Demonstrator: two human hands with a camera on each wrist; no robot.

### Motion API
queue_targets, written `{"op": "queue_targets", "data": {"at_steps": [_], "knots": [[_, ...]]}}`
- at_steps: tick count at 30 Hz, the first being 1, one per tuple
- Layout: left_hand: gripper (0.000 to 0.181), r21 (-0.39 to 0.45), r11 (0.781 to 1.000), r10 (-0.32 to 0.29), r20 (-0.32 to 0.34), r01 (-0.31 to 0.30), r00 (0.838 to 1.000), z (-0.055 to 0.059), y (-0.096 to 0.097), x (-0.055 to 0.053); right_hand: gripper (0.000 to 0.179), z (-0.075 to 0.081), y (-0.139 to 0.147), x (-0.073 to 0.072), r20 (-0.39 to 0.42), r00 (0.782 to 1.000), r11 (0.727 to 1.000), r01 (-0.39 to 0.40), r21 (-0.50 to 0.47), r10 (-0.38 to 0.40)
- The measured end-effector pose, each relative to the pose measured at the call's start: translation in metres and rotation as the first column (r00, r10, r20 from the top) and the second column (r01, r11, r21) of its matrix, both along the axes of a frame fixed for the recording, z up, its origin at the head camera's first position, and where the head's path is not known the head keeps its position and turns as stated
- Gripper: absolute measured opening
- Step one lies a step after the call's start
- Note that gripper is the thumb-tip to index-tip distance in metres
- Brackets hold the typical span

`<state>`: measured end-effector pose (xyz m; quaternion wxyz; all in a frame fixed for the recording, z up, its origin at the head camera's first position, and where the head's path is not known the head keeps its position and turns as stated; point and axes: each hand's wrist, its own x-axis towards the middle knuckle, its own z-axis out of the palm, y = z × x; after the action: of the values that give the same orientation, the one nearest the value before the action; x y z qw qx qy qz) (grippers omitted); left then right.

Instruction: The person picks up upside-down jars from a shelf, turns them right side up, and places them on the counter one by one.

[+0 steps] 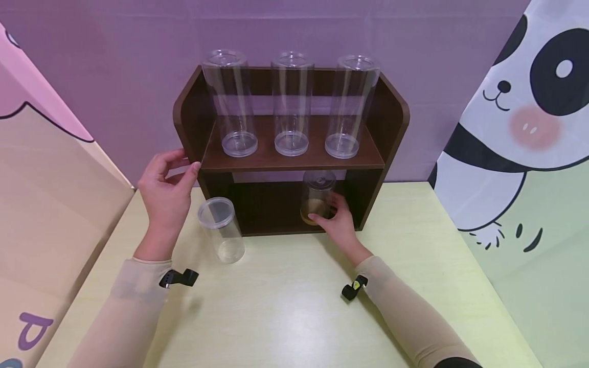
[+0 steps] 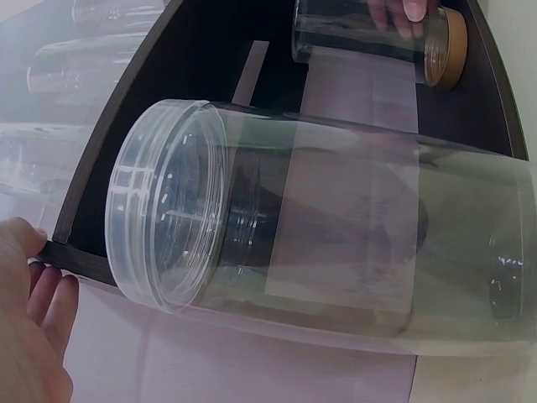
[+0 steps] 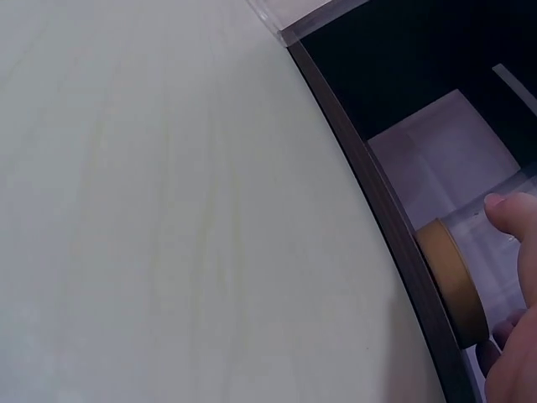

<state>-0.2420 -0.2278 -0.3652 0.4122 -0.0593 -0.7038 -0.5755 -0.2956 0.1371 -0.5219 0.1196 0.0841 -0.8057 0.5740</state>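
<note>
My left hand [image 1: 166,191] grips the left side panel of a dark brown two-tier shelf [image 1: 294,164], thumb in front and fingers behind. Inside the lower tier, at its right, a clear jar [image 1: 317,183] stands with its tan lid [image 3: 453,281] at the bottom. My right hand [image 1: 339,222] holds this jar low down, the thumb on its near left and the fingers on its right. Close by my left hand, a taller clear jar with a translucent lid [image 2: 155,206] stands upright on the table, just in front of the shelf's left end.
Three tall clear jars line the upper tier: left [image 1: 239,143], middle [image 1: 291,143] and right [image 1: 342,145]. Pale wood table [image 1: 285,306] extends in front of the shelf. Behind hangs a purple cloth [image 1: 138,61], with printed panels on both sides.
</note>
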Motion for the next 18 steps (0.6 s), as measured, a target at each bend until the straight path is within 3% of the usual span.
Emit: {"op": "queue_targets", "data": {"at_steps": [18], "knots": [[0.032, -0.008, 1.0, 0.001, 0.007, -0.001, 1.0, -0.001, -0.002, -0.001, 0.076, 0.006, 0.012, 0.024, -0.018, 0.992, 0.993, -0.121, 0.007, 0.121]]}}
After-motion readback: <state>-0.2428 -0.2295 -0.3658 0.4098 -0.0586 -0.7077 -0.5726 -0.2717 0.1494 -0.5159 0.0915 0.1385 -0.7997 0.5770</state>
